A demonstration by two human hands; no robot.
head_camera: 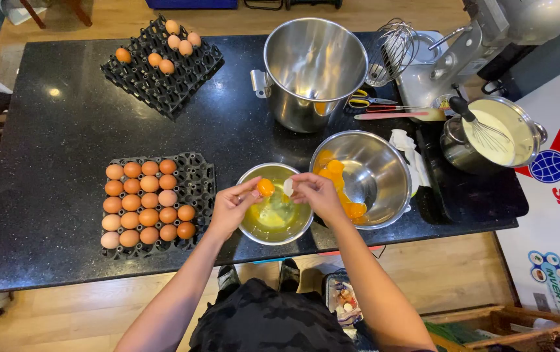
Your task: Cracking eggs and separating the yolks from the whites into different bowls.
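Holding a cracked egg apart over a small steel bowl (247, 228), both hands work at the near edge of the black counter (65, 143). The left hand (233, 207) pinches one shell half, and an orange yolk (265, 187) sits in that half right at its fingertips, above the bowl's far rim. The right hand (319, 194) grips the other shell half (288, 188) between thumb and fingers, just right of the yolk; the two halves are close together but apart. Below them the bowl holds clear egg white with a yellowish tint.

Just right of it, touching or nearly so, a larger steel bowl (378, 171) holds several separated yolks along its near-left side. Left of the hands lies a black tray of brown eggs (146, 202) (mostly full), and a second tray (162, 68) at the far left carries only a few. Farther back stands a tall mixer bowl (312, 68), with a stand mixer (488, 39) to the far right and a pot of pale batter with a whisk (495, 133) beside it.
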